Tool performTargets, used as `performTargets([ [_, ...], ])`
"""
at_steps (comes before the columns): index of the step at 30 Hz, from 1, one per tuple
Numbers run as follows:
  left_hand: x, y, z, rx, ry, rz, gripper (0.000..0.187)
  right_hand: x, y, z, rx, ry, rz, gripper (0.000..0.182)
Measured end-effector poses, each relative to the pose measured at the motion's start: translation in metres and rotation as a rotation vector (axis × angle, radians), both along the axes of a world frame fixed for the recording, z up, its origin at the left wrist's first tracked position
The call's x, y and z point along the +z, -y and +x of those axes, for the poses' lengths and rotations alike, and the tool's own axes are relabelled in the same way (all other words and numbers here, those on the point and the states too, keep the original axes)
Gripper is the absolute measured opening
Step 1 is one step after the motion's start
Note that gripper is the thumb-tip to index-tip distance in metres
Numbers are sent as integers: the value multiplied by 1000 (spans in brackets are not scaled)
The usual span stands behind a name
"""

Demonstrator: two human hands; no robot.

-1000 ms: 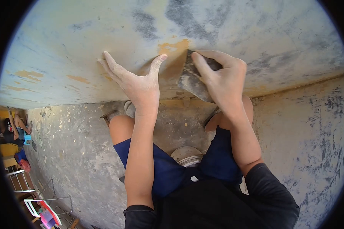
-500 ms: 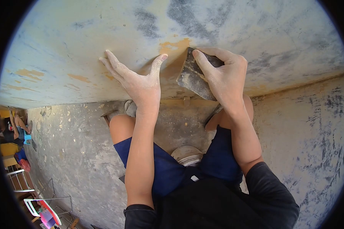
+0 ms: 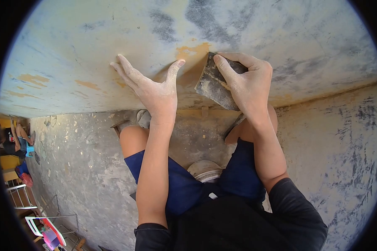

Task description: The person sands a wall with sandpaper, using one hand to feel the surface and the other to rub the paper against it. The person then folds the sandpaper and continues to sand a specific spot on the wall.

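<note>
In the head view, a dark sheet (image 3: 215, 88) lies against, or very near, a pale wall (image 3: 92, 42), low down and close to the edge where the wall meets the floor (image 3: 83, 154). The right hand (image 3: 251, 83) has it pinched, thumb on the near face and the fingers bent behind its upper side, the tips out of sight. The sheet juts out from this grip toward the left hand, tilted, with one corner up just beside a yellow patch (image 3: 192, 50) on the wall and another pointing down toward the floor. Its long axis cannot be told, since the right hand covers part of it. The left hand (image 3: 158, 92) is spread wide, thumb well apart from the fingers, with nothing visible in it; whether its fingertips press on the wall is not clear. A gap parts its thumb from the sheet, so the right hand is plainly the nearer, while the yellow patch sits above and between the two. Below, between the knees, stands a pale bucket (image 3: 207, 174).
</note>
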State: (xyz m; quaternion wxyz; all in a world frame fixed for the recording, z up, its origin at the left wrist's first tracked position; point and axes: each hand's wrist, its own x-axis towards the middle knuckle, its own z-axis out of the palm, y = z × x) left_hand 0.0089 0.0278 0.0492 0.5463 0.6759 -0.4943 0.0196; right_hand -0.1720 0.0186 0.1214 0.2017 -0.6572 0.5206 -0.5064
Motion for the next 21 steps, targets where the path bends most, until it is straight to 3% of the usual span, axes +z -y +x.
performTargets([
  [16,-1,-1,-2,18,-28,6,137,9,-4,10,2,-34,0,19],
  [18,0,0,0,21,-23,8,137,6,-2,4,-7,106,79,19],
  [21,-2,-1,-2,-18,-44,12,137,9,-5,12,4,62,96,20],
])
